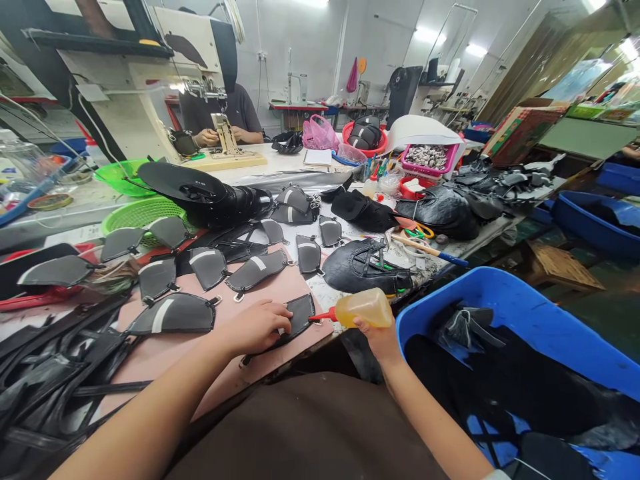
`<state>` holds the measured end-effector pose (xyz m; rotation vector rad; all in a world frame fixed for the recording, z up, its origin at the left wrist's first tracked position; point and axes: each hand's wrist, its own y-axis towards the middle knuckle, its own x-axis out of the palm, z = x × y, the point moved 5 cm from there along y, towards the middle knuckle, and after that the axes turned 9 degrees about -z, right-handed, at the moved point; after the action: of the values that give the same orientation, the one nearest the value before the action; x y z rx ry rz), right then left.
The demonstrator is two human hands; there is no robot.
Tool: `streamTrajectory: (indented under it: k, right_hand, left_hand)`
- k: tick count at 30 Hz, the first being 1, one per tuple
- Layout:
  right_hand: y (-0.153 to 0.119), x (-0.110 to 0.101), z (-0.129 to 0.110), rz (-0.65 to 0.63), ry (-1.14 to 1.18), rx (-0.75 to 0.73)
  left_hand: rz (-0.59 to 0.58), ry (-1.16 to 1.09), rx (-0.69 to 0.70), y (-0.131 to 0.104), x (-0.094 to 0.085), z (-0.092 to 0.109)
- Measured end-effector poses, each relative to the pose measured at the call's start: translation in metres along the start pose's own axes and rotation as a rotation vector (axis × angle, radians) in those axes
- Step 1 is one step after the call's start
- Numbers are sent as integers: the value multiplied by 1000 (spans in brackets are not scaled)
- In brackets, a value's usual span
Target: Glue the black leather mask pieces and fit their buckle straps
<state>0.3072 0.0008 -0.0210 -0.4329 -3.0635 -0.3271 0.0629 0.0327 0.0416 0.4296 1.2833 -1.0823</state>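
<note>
My right hand (pixel 379 339) is wrapped round a squeeze bottle (pixel 364 309) of yellowish liquid, probably glue. The bottle lies nearly level, and its red nozzle tip reaches the right edge of a dark grey padded panel (pixel 301 313). With fingers bent, my left hand (pixel 264 325) holds that panel down on a pink sheet (pixel 227 373) and covers its left part. Similar panels with pale strips and metal rings lie around, among them a long one (pixel 173 315) to the left and another (pixel 257 272) just beyond my left hand.
Black straps (pixel 55 380) crowd the left side. A black leather piece (pixel 357 265) lies beyond the bottle. A blue tub (pixel 480 283) with dark material stands at the right. Across the table, a person (pixel 245 110) works at a sewing machine (pixel 135 113). Green baskets (pixel 143 217) stand left.
</note>
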Motion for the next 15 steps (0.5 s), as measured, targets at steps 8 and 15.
streamTrajectory:
  k: [8, 15]
  right_hand:
    - [15, 4, 0, 7, -4, 9]
    - [30, 12, 12, 12, 94, 39]
  left_hand:
    - [-2, -19, -10, -1, 0, -2]
    - [-1, -40, -10, -2, 2, -3]
